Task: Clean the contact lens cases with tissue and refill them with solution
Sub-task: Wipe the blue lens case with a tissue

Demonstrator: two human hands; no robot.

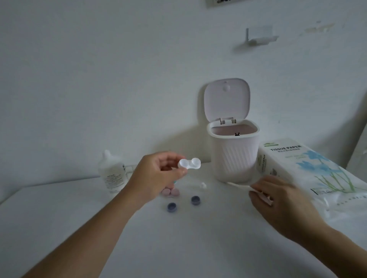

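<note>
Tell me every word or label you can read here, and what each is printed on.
"TISSUE PAPER": on top of the tissue pack, in dark capitals.
Smaller lines beneath that heading and along the pack's edges: too small and blurred to read.
Print on the solution bottle label: blurred, unreadable.
Dark marks on the sign at the wall's top edge: cut off, unreadable.

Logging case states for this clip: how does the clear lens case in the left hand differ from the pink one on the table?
The clear lens case is held up in the air by the left hand; the pink lens case lies on the table. The clear one is colourless and in full view; the pink one is partly hidden behind that hand. Both are small double-well cases.
</note>
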